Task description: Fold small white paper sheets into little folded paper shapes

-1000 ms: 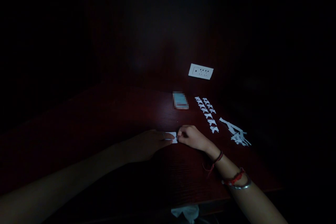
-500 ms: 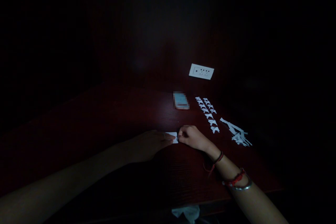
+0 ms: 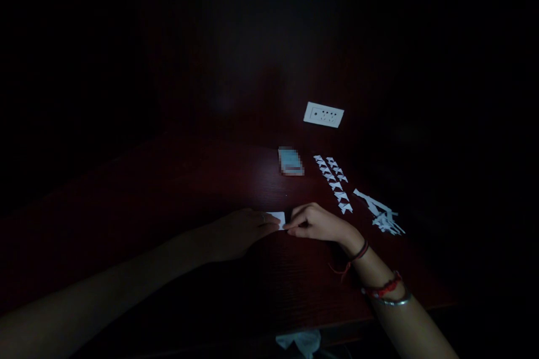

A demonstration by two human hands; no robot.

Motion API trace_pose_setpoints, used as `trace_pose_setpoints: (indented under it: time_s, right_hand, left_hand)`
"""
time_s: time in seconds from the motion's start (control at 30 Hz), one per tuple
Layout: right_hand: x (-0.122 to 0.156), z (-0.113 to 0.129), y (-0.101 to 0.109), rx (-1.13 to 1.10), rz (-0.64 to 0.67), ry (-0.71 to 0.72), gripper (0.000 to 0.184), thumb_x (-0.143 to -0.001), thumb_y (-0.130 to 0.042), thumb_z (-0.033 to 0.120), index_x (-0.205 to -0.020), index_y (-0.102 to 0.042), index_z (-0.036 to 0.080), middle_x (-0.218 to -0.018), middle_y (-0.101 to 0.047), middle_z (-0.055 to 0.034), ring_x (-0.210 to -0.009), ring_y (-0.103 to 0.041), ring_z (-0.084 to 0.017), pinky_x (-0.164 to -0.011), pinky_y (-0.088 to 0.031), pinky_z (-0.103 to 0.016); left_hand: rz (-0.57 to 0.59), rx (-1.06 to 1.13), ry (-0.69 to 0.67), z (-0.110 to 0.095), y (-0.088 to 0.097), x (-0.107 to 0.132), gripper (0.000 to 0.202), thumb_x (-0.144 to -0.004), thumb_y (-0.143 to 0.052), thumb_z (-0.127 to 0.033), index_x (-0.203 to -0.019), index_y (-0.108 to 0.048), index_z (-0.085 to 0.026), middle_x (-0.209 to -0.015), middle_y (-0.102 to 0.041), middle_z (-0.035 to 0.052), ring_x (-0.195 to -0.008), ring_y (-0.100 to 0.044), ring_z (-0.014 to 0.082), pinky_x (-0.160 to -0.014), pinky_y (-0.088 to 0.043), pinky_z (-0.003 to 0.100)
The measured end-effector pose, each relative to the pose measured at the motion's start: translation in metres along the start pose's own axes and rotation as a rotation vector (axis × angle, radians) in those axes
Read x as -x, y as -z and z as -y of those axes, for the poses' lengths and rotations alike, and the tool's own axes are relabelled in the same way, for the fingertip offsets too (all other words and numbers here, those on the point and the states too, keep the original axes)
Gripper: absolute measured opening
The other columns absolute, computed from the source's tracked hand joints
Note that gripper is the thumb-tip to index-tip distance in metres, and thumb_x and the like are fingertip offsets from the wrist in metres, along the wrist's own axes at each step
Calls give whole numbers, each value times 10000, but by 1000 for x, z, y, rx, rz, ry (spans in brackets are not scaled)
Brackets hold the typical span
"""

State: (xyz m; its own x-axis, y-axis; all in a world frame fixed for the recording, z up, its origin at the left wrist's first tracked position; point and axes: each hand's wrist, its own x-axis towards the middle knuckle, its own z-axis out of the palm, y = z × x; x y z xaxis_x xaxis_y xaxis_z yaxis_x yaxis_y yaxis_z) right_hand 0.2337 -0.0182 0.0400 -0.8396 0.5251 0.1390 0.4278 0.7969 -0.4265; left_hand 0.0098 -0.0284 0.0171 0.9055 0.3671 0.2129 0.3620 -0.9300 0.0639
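A small white piece of paper (image 3: 277, 217) lies on the dark red tabletop. My left hand (image 3: 248, 230), with a ring on one finger, rests over its left part, fingers stretched out and pressing it down. At the lower right corner of the paper, my right hand (image 3: 314, 221) has its thumb and fingertips pinched together; cords and a bangle circle that wrist. To the right, folded white paper pieces (image 3: 332, 178) stand in two slanting rows. Beyond them is a loose pile of white paper strips and scraps (image 3: 385, 220).
A pale blue, blurred-out flat object (image 3: 291, 161) lies beyond the hands. On the back wall sits a white socket panel (image 3: 324, 115). Whitish crumpled material (image 3: 301, 341) shows below the table's front edge (image 3: 337, 325). The surroundings are very dark.
My right hand has turned at the wrist and shifted slightly right, its fingertips now lower at the paper's corner. My left hand stays in place.
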Motion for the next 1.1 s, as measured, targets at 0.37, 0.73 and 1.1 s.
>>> trace_pose_setpoints:
  time_s: [0.37,0.73,1.1]
  right_hand:
    - [1,-9,-2,85,-202,-103,239,-751,-491,211,-970,-575,169,-753,-544,-24,-658,-500,-92,-613,-382,-198]
    - [3,-11,0,4,-77,-68,285,-719,-537,261,-992,-568,184,-807,-556,-30,-703,-514,-101,-630,-393,-209]
    - [4,-10,1,14,-56,-36,229,-753,-493,269,-937,-597,180,-813,-567,-31,-713,-518,-97,-647,-383,-198]
  left_hand:
    - [0,75,46,-3,-3,3,536,-722,-424,-39,-1200,-322,-257,-1248,-329,45,-1053,-394,196,-855,-331,308]
    - [-27,73,20,-1,-2,6,586,-675,-393,30,-1186,-337,-251,-1267,-331,15,-1116,-336,189,-896,-295,344]
    - [13,119,53,-2,1,7,594,-718,-421,-32,-1248,-233,-226,-1280,-311,39,-1131,-321,184,-925,-279,333]
